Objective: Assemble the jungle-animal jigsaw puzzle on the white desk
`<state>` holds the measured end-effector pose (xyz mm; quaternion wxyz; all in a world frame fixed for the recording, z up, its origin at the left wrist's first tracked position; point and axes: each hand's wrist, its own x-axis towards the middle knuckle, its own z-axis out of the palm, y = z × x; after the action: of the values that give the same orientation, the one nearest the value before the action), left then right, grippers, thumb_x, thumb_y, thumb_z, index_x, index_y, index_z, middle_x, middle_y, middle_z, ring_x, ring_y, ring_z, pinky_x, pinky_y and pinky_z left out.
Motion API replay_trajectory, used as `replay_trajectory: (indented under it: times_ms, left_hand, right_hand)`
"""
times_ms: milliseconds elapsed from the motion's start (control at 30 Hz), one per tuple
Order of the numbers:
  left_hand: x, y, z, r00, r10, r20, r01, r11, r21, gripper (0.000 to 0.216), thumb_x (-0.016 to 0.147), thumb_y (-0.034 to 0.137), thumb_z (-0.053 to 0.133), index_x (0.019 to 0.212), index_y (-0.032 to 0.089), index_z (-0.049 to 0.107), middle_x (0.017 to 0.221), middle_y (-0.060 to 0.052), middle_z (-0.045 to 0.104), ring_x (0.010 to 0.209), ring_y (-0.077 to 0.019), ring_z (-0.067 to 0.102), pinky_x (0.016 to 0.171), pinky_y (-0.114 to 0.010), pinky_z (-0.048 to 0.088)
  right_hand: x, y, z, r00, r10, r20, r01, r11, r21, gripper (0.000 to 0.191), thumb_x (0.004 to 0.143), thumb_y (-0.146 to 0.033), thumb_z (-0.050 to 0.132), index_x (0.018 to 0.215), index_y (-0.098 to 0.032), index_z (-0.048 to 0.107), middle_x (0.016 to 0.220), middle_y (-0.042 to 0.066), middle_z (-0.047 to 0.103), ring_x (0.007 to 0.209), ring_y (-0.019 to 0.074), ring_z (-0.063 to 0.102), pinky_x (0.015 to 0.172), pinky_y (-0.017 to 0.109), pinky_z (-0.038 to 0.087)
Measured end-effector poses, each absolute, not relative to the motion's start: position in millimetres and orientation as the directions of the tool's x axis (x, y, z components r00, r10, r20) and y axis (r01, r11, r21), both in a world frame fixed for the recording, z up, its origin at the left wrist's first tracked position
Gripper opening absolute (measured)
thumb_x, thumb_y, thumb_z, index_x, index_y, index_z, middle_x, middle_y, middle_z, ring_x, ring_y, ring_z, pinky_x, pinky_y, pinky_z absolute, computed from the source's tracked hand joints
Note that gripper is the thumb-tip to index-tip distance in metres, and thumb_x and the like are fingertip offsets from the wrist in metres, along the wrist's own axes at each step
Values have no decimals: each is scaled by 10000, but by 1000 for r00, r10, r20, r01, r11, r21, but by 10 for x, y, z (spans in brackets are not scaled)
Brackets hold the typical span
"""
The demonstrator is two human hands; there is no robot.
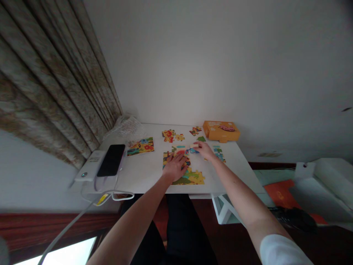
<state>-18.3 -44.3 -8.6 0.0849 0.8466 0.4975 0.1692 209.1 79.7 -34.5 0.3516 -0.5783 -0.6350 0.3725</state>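
Observation:
My left hand [176,166] lies flat, fingers spread, on a partly joined jigsaw puzzle [194,178] of yellow, green and blue pieces. At the puzzle's upper right edge, my right hand [203,149] pinches a blue puzzle piece [194,150] with thumb and fingertips. Blue and green joined pieces [219,152] lie just right of that hand. Beyond the puzzle are loose tiger pieces [168,135], and a green piece [201,138] sits above my right hand. Part of the puzzle is hidden under my left hand.
An orange box [221,131] stands at the table's back right. To the left are a picture card [141,146], a clear plastic bag [127,128], a phone [111,160] and a white power bank [89,165] with a cable [122,195]. More pieces [195,131] lie near the wall.

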Motion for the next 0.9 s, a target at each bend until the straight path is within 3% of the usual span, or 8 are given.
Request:
replay_trajectory:
  times_ms: [133,300,633,800,900]
  left_hand:
    - [-182,-446,-59,447,875,185,816,-484,315,398,1009,380,508,1373,250,600,1514,-86,557,1420,-274,490,1255,-557,251]
    - [-183,-443,-67,450,873,189,815,-488,312,406,1005,385,517,1378,247,598,1518,-84,553,1430,-271,478,1256,-547,250]
    - [-179,-445,-63,445,877,179,822,-480,307,397,1013,383,505,1371,243,606,1519,-78,555,1431,-257,475,1265,-534,234]
    - [-179,-437,-72,437,882,178,831,-471,296,402,1009,396,517,1375,258,609,1512,-67,563,1407,-264,503,1266,-529,235]
    - [-182,-431,-98,442,878,184,828,-478,293,412,1013,395,508,1390,256,596,1515,-67,559,1415,-258,495,1267,-522,234]
  right_hand:
    - [2039,823,-379,-98,993,66,615,113,-780,266,747,-225,754,1009,-182,737,837,28,716,755,181,645,762,314,530]
    - [1959,820,-378,-87,989,122,743,146,-653,226,786,-227,760,1006,-182,747,910,58,707,826,199,650,827,335,521]
    - [1849,737,-375,-49,981,188,824,146,-547,182,837,-243,741,1013,-197,730,1039,110,657,1029,256,639,971,399,497]
    - [1964,646,-324,-1,955,298,821,171,-546,195,928,-280,586,1036,-196,725,1078,114,687,1006,246,653,946,395,517]
    - [2258,541,-234,12,949,314,862,149,-485,234,938,-287,558,1067,-194,730,1081,119,728,1053,271,657,984,427,500]
